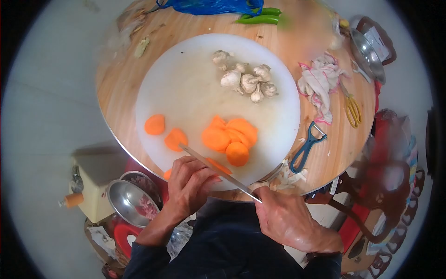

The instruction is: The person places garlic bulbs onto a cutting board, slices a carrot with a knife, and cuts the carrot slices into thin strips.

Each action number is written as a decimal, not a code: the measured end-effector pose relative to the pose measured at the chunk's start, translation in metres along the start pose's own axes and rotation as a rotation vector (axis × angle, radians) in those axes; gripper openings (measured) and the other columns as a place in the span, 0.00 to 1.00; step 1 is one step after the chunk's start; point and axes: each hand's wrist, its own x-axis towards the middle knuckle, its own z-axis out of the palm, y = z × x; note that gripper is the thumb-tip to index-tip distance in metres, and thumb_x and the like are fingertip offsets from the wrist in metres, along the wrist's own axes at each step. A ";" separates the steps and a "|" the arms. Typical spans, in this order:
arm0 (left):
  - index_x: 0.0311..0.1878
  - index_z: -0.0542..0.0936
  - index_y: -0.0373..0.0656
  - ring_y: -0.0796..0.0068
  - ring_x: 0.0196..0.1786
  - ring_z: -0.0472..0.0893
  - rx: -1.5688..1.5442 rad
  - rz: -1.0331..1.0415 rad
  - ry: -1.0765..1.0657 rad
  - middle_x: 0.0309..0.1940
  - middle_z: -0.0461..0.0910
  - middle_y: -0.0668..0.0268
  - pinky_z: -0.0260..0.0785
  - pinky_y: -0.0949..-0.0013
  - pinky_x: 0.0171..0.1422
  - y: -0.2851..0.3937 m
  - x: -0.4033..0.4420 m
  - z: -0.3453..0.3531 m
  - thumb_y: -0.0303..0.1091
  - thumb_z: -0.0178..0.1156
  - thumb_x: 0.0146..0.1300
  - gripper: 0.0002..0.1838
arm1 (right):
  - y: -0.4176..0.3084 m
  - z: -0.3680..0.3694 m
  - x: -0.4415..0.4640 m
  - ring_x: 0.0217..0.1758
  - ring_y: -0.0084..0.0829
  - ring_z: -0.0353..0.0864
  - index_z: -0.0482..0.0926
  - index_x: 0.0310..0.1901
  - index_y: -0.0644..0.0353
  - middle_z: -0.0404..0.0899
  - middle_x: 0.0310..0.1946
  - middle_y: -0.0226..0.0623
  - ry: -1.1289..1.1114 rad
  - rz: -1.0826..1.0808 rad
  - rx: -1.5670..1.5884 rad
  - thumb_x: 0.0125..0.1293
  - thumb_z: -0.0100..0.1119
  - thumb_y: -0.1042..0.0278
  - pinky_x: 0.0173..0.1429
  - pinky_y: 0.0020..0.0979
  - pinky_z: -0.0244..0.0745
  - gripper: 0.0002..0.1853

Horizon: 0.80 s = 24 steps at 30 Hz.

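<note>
On the round white cutting board [186, 88], several orange carrot slices [237, 154] lie in a pile at the centre, with a few more at the left. My right hand [288, 218] is closed round the handle of a knife [218, 170], its blade pointing up and left. At the board's front edge, the curled fingers of my left hand [188, 181] press against the near side of the blade. A carrot piece [218, 166] shows beside the blade; whatever lies under my left fingers is mostly hidden. Several garlic bulbs [249, 83] sit at the board's upper right.
Right of the board lie a blue peeler [303, 156], a cloth [320, 83] and yellow-handled scissors [353, 110]. Green peppers [260, 19] and a blue bag [209, 5] are at the far edge. Metal bowls [125, 200] stand below left; another bowl [367, 53] is far right.
</note>
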 end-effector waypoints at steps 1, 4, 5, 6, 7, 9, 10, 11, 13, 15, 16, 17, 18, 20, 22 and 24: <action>0.48 0.88 0.42 0.53 0.51 0.86 -0.005 0.023 0.036 0.47 0.88 0.60 0.81 0.55 0.54 -0.001 0.001 0.001 0.24 0.81 0.54 0.18 | 0.001 0.000 0.000 0.26 0.51 0.89 0.75 0.47 0.69 0.85 0.26 0.50 -0.003 -0.004 0.002 0.76 0.61 0.73 0.31 0.45 0.84 0.08; 0.46 0.90 0.42 0.56 0.49 0.87 -0.012 0.049 0.070 0.44 0.89 0.60 0.82 0.58 0.52 -0.003 0.000 0.002 0.21 0.78 0.52 0.17 | 0.003 -0.001 0.001 0.28 0.52 0.89 0.75 0.48 0.69 0.85 0.28 0.51 0.028 0.019 0.026 0.75 0.62 0.73 0.33 0.47 0.84 0.09; 0.45 0.91 0.42 0.57 0.48 0.87 -0.019 0.056 0.067 0.43 0.89 0.61 0.83 0.59 0.51 -0.003 -0.001 0.002 0.19 0.77 0.51 0.17 | 0.002 -0.003 0.001 0.28 0.52 0.89 0.75 0.48 0.69 0.85 0.28 0.51 0.047 0.027 0.053 0.75 0.62 0.73 0.33 0.47 0.83 0.09; 0.45 0.91 0.42 0.57 0.48 0.87 -0.017 0.054 0.067 0.43 0.89 0.61 0.83 0.59 0.51 -0.003 -0.001 0.002 0.19 0.77 0.51 0.17 | 0.002 -0.004 0.001 0.28 0.52 0.89 0.75 0.48 0.69 0.85 0.28 0.51 0.068 0.035 0.080 0.74 0.63 0.73 0.33 0.47 0.83 0.09; 0.45 0.91 0.43 0.57 0.49 0.87 -0.021 0.052 0.066 0.44 0.90 0.61 0.83 0.60 0.52 -0.003 -0.002 0.002 0.18 0.76 0.50 0.17 | 0.002 -0.003 0.001 0.28 0.52 0.89 0.75 0.48 0.69 0.85 0.28 0.51 0.067 0.034 0.081 0.74 0.63 0.73 0.33 0.47 0.83 0.09; 0.45 0.91 0.43 0.57 0.49 0.87 -0.024 0.049 0.064 0.44 0.90 0.61 0.83 0.60 0.52 -0.002 -0.001 0.001 0.17 0.75 0.50 0.18 | 0.003 -0.001 0.000 0.27 0.51 0.89 0.76 0.48 0.69 0.85 0.28 0.51 0.030 0.019 0.065 0.75 0.63 0.73 0.33 0.46 0.83 0.09; 0.45 0.91 0.43 0.57 0.49 0.87 -0.027 0.054 0.066 0.44 0.90 0.61 0.83 0.60 0.52 0.000 0.001 0.001 0.16 0.74 0.50 0.18 | 0.003 0.000 0.000 0.27 0.51 0.89 0.76 0.48 0.69 0.85 0.28 0.51 0.029 0.018 0.065 0.75 0.63 0.73 0.33 0.46 0.83 0.09; 0.45 0.91 0.44 0.57 0.49 0.87 -0.029 0.057 0.068 0.44 0.90 0.62 0.83 0.60 0.52 0.001 0.003 0.001 0.15 0.73 0.50 0.18 | 0.003 0.001 0.000 0.26 0.51 0.89 0.76 0.48 0.69 0.85 0.28 0.51 0.011 0.011 0.050 0.75 0.63 0.73 0.32 0.46 0.83 0.08; 0.45 0.91 0.44 0.57 0.49 0.87 -0.035 0.048 0.066 0.44 0.90 0.62 0.83 0.60 0.52 0.000 0.001 0.002 0.15 0.73 0.49 0.19 | 0.003 0.001 0.000 0.26 0.50 0.89 0.76 0.48 0.69 0.85 0.28 0.51 -0.008 0.005 0.033 0.76 0.62 0.73 0.32 0.45 0.83 0.08; 0.45 0.91 0.44 0.58 0.49 0.88 -0.041 0.040 0.063 0.44 0.90 0.62 0.83 0.60 0.52 -0.001 0.001 0.002 0.15 0.72 0.49 0.19 | 0.002 0.002 0.001 0.26 0.49 0.89 0.76 0.48 0.68 0.85 0.28 0.51 -0.010 0.001 0.017 0.77 0.62 0.72 0.31 0.44 0.83 0.08; 0.45 0.91 0.44 0.57 0.49 0.88 -0.050 0.036 0.070 0.44 0.90 0.62 0.83 0.60 0.52 0.000 0.002 0.002 0.15 0.72 0.49 0.19 | 0.001 0.002 0.001 0.26 0.49 0.89 0.76 0.48 0.68 0.85 0.28 0.51 -0.012 0.001 0.016 0.77 0.62 0.72 0.31 0.44 0.83 0.08; 0.45 0.91 0.44 0.57 0.49 0.88 -0.060 0.032 0.076 0.44 0.90 0.62 0.83 0.60 0.53 0.000 0.002 0.002 0.15 0.72 0.49 0.19 | 0.000 0.001 0.001 0.26 0.49 0.89 0.76 0.48 0.69 0.85 0.28 0.51 -0.017 0.004 0.017 0.77 0.62 0.72 0.31 0.44 0.83 0.08; 0.45 0.91 0.44 0.57 0.49 0.88 -0.061 0.031 0.077 0.44 0.90 0.62 0.83 0.60 0.53 0.000 0.001 0.002 0.15 0.72 0.49 0.19 | -0.001 0.001 0.001 0.26 0.49 0.90 0.76 0.48 0.69 0.85 0.28 0.52 -0.023 0.007 0.018 0.77 0.62 0.72 0.31 0.43 0.84 0.08; 0.44 0.91 0.43 0.56 0.49 0.88 -0.054 0.019 0.063 0.43 0.89 0.62 0.82 0.59 0.52 0.000 0.000 0.002 0.15 0.72 0.49 0.18 | -0.002 0.002 0.001 0.26 0.49 0.90 0.76 0.48 0.69 0.85 0.28 0.51 -0.021 0.011 0.012 0.77 0.62 0.72 0.30 0.43 0.84 0.08; 0.44 0.91 0.42 0.56 0.49 0.87 -0.053 0.015 0.059 0.43 0.89 0.61 0.82 0.58 0.52 -0.001 0.000 0.002 0.15 0.72 0.49 0.18 | -0.005 0.002 0.001 0.26 0.49 0.90 0.76 0.48 0.69 0.85 0.28 0.51 -0.018 0.014 0.006 0.77 0.62 0.72 0.30 0.43 0.85 0.09; 0.43 0.90 0.42 0.55 0.49 0.87 -0.052 0.013 0.056 0.42 0.88 0.61 0.82 0.57 0.52 -0.003 -0.001 0.003 0.15 0.72 0.49 0.17 | -0.007 0.002 0.000 0.25 0.48 0.90 0.76 0.47 0.68 0.85 0.27 0.51 -0.023 0.023 -0.040 0.75 0.63 0.72 0.28 0.43 0.85 0.08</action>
